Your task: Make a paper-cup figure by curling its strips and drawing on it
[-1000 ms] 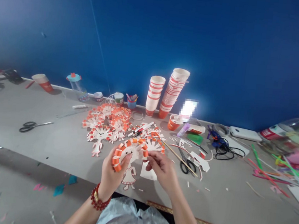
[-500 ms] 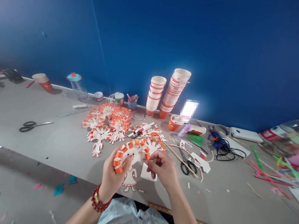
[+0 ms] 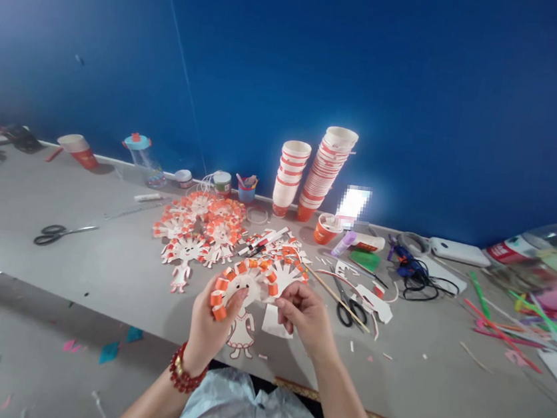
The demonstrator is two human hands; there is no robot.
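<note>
Orange-curled paper doll (image 3: pixel 244 324) (partly thumb-covered) sits in the left hand (image 3: pixel 212 322).

A blue wall (image 3: pixel 423 84) stands behind the grey table (image 3: pixel 123 285). Toward the left lie scissors (image 3: pixel 51 234); near the wall are a clear bottle (image 3: pixel 148 169) with a blue lid, a small jar (image 3: pixel 183 179) and a blue pot (image 3: pixel 246 194). Toward the right, a blue tool (image 3: pixel 409 265) with a black cord lies near a tape roll (image 3: pixel 423 241); farther right, coloured sticks (image 3: pixel 503 335) lie loose. Blue scraps (image 3: pixel 110 353) dot the floor (image 3: pixel 48 377)
</note>
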